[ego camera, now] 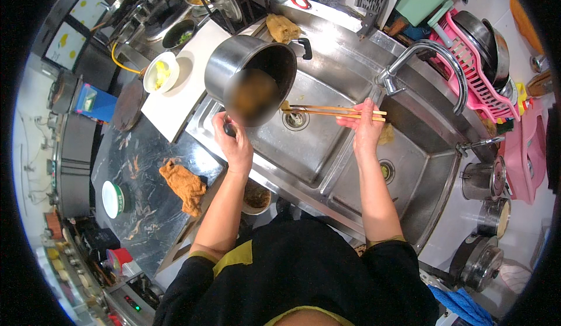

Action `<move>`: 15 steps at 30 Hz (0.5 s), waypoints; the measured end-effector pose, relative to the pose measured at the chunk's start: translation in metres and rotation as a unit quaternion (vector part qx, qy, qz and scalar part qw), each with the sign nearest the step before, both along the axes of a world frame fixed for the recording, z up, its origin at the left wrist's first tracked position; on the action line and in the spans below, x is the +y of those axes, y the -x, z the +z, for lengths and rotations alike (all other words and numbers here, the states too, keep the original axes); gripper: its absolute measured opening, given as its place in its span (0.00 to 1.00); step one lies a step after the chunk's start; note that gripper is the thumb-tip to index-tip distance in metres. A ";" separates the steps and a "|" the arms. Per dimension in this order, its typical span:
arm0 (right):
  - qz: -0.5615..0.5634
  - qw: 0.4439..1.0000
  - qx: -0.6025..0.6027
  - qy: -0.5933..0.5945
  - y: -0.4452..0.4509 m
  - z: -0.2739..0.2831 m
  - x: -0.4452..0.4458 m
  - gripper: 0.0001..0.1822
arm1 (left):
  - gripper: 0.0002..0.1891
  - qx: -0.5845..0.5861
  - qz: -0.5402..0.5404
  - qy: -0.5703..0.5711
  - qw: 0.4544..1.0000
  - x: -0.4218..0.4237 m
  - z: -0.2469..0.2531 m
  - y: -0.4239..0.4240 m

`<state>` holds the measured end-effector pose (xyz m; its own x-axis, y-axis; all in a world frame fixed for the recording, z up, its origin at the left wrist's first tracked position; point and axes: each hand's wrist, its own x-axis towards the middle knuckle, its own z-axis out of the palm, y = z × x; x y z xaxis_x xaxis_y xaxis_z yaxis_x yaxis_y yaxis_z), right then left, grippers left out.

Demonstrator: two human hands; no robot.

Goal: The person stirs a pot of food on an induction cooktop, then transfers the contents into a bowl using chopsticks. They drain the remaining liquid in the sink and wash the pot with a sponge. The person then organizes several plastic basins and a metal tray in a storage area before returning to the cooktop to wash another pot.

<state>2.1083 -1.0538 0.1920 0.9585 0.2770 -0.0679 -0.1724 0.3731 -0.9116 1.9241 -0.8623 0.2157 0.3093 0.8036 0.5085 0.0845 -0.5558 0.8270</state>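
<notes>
My left hand [232, 144] grips the near black handle of a steel pot [225, 69], tilted over the left basin with its mouth turned to the right. Blurring covers part of the pot's mouth, so its contents cannot be made out; something brown shows there. In my right hand [366, 126] is a pair of wooden chopsticks [324, 109]. Their tips, beside the pot's lower rim, are at a small yellowish piece [285, 106]. Below them lies the drain [296, 120] of the left sink basin [302, 159], with pale scraps in it.
A chrome faucet [420, 47] arches over the double sink. Left of the pot, a white bowl [161, 72] with yellow pieces stands on a white board [175, 106]. An orange cloth [184, 188] lies on the dark marbled counter [149, 159]. A pink dish rack [469, 58] holds metal bowls.
</notes>
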 end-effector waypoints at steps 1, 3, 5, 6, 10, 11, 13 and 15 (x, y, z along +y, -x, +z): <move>-0.004 1.000 0.001 0.000 0.001 0.000 0.001 0.21 | 0.06 0.007 0.004 -0.018 1.000 0.000 0.002 0.000; -0.006 1.000 0.014 -0.003 0.001 0.000 0.002 0.21 | 0.07 0.015 0.012 -0.042 0.999 -0.001 0.005 0.000; -0.008 1.000 0.026 -0.005 0.001 -0.001 0.002 0.22 | 0.10 0.011 0.009 -0.028 1.000 -0.002 0.008 0.000; -0.007 0.999 0.032 -0.006 0.000 -0.003 0.002 0.22 | 0.12 -0.001 0.001 -0.016 1.000 -0.002 0.009 0.000; 0.002 0.998 0.060 -0.011 0.000 -0.014 0.006 0.23 | 0.13 0.011 0.014 -0.037 0.999 0.000 0.011 0.000; 0.002 0.997 0.074 -0.010 0.000 -0.017 0.009 0.23 | 0.13 0.010 0.014 -0.040 0.999 0.001 0.011 0.001; -0.005 0.996 0.082 -0.016 0.002 -0.022 0.015 0.23 | 0.13 0.011 0.015 -0.057 0.998 0.004 0.009 0.001; -0.003 0.996 0.089 -0.021 0.003 -0.024 0.019 0.22 | 0.13 0.015 0.017 -0.075 0.997 0.007 0.007 0.002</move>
<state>2.1052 -1.0351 0.1684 0.9337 0.2776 -0.2263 -0.3283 0.4114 -0.8503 1.9221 -0.8558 0.2226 0.3004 0.7290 0.6151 0.1281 -0.6699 0.7313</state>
